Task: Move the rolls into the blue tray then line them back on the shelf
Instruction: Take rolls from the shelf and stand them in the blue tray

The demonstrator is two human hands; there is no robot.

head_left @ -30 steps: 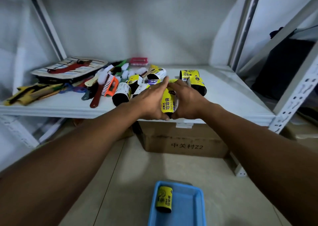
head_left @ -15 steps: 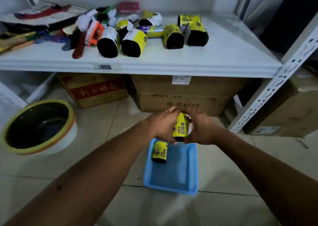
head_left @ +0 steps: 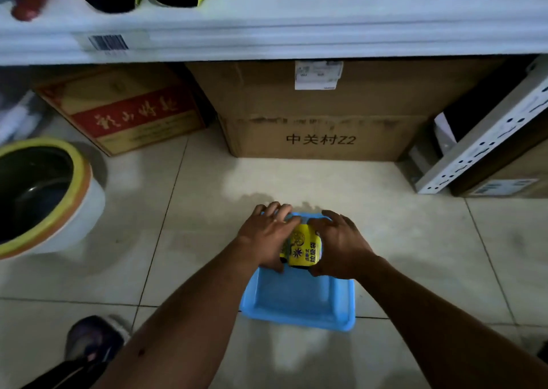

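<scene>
Dim storeroom: tiled floor (head_left: 207, 181) below white shelf (head_left: 296, 32). On floor, blue tray (head_left: 296, 302). At tray's far end, garbage-bag roll (head_left: 305, 249), left hand (head_left: 267, 234) and right hand (head_left: 338, 246) curled round its sides. Likely light, squashy, slick-wrapped; best gripped round middle.

We bring the roll (head_left: 305, 247) down from the shelf (head_left: 296, 26). Our left hand (head_left: 267, 234) and right hand (head_left: 338, 240) now hold it inside the blue tray (head_left: 296, 308).
</scene>
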